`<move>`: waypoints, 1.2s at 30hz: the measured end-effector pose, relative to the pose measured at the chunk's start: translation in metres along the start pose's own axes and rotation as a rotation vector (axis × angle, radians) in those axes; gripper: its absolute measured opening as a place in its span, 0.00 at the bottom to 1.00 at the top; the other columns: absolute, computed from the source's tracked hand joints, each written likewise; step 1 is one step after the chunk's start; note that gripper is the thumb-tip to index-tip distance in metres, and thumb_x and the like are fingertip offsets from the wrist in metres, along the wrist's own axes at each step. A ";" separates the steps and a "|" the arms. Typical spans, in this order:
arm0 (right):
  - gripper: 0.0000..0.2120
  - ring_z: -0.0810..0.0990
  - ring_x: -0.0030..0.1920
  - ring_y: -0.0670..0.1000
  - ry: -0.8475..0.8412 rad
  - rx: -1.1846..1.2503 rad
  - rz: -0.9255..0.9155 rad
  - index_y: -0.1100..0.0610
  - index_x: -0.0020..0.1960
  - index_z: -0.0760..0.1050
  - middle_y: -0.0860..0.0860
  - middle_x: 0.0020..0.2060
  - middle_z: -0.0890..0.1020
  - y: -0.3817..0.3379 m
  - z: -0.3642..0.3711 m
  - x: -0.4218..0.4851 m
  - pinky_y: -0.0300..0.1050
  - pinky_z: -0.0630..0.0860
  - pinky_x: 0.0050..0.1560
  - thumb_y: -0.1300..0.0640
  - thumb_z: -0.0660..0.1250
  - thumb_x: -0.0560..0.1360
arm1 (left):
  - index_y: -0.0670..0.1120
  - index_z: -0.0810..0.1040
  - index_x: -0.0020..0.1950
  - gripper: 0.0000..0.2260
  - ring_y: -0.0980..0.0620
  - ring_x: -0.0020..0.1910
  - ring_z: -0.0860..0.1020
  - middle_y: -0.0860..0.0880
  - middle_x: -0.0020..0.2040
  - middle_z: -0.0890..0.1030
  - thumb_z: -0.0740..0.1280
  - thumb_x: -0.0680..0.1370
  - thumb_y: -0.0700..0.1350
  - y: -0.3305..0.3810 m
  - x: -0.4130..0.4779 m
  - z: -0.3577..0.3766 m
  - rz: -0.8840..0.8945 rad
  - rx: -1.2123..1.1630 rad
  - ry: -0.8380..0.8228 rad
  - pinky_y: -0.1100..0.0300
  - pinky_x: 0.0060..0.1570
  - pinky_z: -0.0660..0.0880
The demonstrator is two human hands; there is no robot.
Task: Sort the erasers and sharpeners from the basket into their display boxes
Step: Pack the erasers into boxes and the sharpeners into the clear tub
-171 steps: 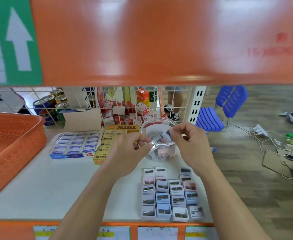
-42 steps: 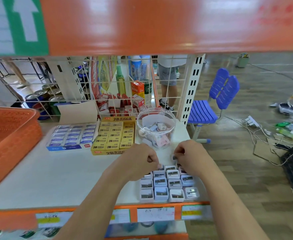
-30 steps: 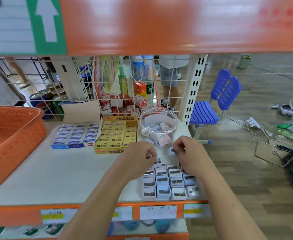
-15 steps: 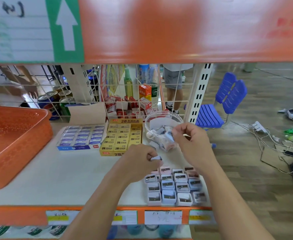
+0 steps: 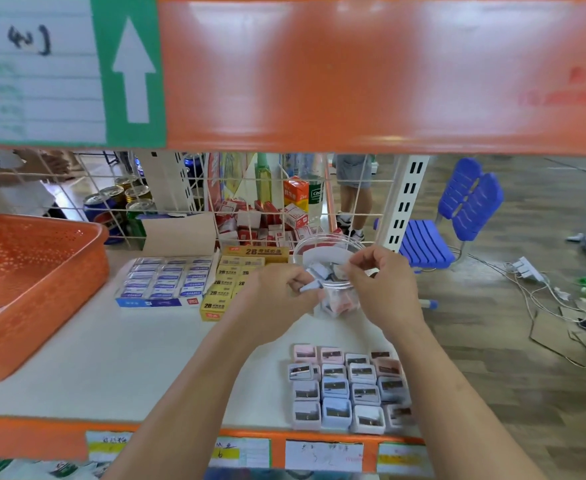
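Observation:
A clear round tub (image 5: pixel 319 245) with several sharpeners inside stands at the back right of the white shelf (image 5: pixel 122 362). My left hand (image 5: pixel 277 299) pinches a small pale sharpeners piece (image 5: pixel 310 286) at the tub's front rim. My right hand (image 5: pixel 383 289) hovers over the tub, its fingers pinched on something small that I cannot make out. Several pastel sharpeners (image 5: pixel 347 386) stand in rows near the shelf's front edge. A blue-white eraser box (image 5: pixel 167 282) and a yellow 2B eraser box (image 5: pixel 229 285) lie behind my hands. The orange basket (image 5: pixel 25 292) stands at left.
An orange upper shelf front (image 5: pixel 353 74) hangs low across the top. A wire grid (image 5: pixel 257 188) backs the shelf, with cans and red cartons behind it. A blue chair (image 5: pixel 457 216), cables and a person's legs are on the floor at right.
Both hands have lifted from the rows of sharpeners back to the tub. My left hand carries a small pale piece up to the tub's rim.

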State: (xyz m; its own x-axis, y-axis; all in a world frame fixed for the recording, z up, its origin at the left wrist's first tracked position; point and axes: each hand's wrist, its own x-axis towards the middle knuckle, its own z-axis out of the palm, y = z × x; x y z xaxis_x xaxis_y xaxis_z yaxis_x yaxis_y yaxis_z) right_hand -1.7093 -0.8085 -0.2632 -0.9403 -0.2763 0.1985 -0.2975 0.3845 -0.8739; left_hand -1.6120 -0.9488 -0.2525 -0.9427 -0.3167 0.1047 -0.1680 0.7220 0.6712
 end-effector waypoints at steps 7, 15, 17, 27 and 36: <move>0.04 0.75 0.37 0.42 0.005 0.027 -0.012 0.52 0.44 0.77 0.44 0.40 0.79 0.005 -0.014 0.002 0.35 0.67 0.36 0.59 0.66 0.76 | 0.53 0.78 0.49 0.06 0.61 0.38 0.74 0.59 0.41 0.78 0.68 0.76 0.53 0.016 0.024 -0.002 0.030 0.018 0.047 0.67 0.32 0.65; 0.06 0.73 0.33 0.45 -0.041 -0.038 -0.029 0.52 0.40 0.76 0.47 0.35 0.78 0.016 -0.027 0.000 0.37 0.67 0.35 0.61 0.66 0.75 | 0.48 0.79 0.61 0.16 0.54 0.52 0.75 0.50 0.62 0.78 0.69 0.76 0.52 0.021 0.046 0.006 0.017 0.155 0.041 0.64 0.45 0.70; 0.07 0.73 0.34 0.47 -0.114 -0.099 -0.021 0.53 0.40 0.76 0.50 0.34 0.78 0.020 -0.028 0.000 0.39 0.70 0.35 0.62 0.66 0.74 | 0.48 0.78 0.64 0.18 0.50 0.59 0.74 0.48 0.64 0.76 0.69 0.76 0.53 0.020 0.044 0.008 -0.008 0.160 0.039 0.60 0.52 0.68; 0.09 0.74 0.31 0.45 -0.475 -0.294 0.024 0.51 0.34 0.78 0.48 0.32 0.80 0.018 -0.031 -0.017 0.46 0.77 0.39 0.58 0.69 0.72 | 0.54 0.79 0.43 0.05 0.56 0.36 0.77 0.55 0.38 0.79 0.69 0.75 0.54 0.012 0.007 -0.002 0.004 0.074 -0.069 0.63 0.32 0.74; 0.06 0.79 0.43 0.49 -0.635 -0.587 -0.099 0.56 0.44 0.83 0.49 0.44 0.82 0.001 -0.013 -0.032 0.39 0.73 0.40 0.57 0.68 0.74 | 0.52 0.80 0.49 0.06 0.58 0.44 0.78 0.58 0.45 0.79 0.70 0.76 0.52 -0.015 -0.018 0.014 -0.141 0.196 -0.297 0.63 0.45 0.76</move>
State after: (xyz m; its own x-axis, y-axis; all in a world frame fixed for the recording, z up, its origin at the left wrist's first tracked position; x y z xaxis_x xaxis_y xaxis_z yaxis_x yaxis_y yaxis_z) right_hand -1.6819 -0.7876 -0.2648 -0.6875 -0.7044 -0.1764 -0.5748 0.6764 -0.4605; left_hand -1.5962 -0.9450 -0.2748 -0.9439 -0.2501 -0.2158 -0.3272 0.7973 0.5072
